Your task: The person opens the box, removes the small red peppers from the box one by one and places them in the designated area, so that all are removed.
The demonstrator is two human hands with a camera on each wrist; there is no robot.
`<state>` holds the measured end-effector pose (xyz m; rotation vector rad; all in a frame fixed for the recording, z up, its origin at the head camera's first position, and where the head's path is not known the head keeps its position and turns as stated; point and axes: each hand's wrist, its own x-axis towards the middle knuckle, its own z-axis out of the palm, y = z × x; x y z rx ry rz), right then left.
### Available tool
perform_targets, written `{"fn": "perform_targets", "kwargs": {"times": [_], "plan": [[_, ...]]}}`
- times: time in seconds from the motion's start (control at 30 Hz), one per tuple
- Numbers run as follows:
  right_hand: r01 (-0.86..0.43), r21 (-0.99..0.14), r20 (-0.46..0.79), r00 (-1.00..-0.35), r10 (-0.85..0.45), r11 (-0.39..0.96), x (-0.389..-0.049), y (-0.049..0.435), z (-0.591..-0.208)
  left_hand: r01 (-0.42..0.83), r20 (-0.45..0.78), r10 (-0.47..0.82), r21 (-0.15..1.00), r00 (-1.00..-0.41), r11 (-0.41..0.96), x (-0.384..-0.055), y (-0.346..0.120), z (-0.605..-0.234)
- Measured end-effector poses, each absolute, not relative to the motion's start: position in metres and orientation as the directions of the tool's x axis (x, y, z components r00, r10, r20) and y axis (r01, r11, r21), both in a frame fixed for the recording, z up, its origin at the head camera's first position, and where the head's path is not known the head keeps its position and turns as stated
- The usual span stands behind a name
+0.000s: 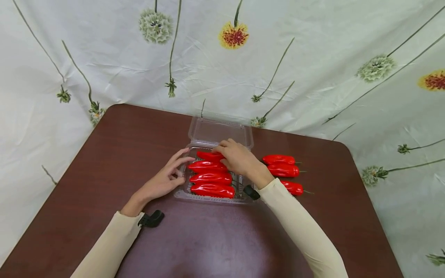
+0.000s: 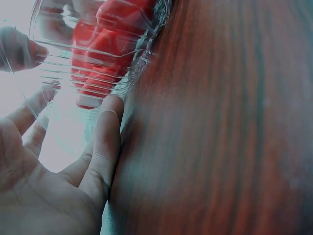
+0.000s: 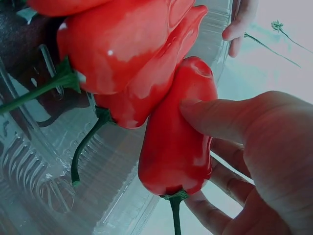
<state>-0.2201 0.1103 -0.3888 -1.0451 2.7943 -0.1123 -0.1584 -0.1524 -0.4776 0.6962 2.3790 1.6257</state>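
Observation:
My right hand (image 1: 240, 158) pinches a red chili pepper (image 3: 171, 142) between thumb and fingers, at the far end of a clear plastic clamshell box (image 1: 208, 199). The pepper's green stem shows in the right wrist view. Several other red peppers (image 1: 211, 178) lie side by side in the box, stems toward the right. At the box's left side is my left hand (image 1: 161, 182), fingers spread and fairly straight; its fingertips touch the clear wall and rim. In the left wrist view, peppers (image 2: 105, 58) show blurred through the ribbed plastic.
The box's clear lid (image 1: 220, 131) stands raised at the back, near the table's far edge. Three more red peppers (image 1: 283, 170) lie on the brown table (image 1: 139, 139), right of the box; my right forearm partly covers the nearest. A flowered cloth (image 1: 208, 58) hangs behind.

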Motion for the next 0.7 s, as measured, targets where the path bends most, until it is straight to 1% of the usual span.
{"fn": "perform_targets", "kwargs": {"times": [0.4,0.57,0.7], "plan": [[-0.634,-0.262,-0.099,-0.732,-0.674,0.727,-0.217,0.119,-0.39,0.264,0.106,0.458,0.918,-0.883,0.297,-0.157,-0.155,-0.477],[-0.637,-0.317,-0.046,-0.73,-0.682,0.703,-0.212,0.126,-0.387,0.264,0.106,0.459,0.918,-0.882,0.295,-0.157,-0.156,-0.478],[-0.642,-0.335,0.007,-0.734,-0.679,0.69,-0.208,0.137,-0.384,0.272,0.113,0.468,0.918,-0.876,0.288,-0.158,-0.155,-0.478]]}}
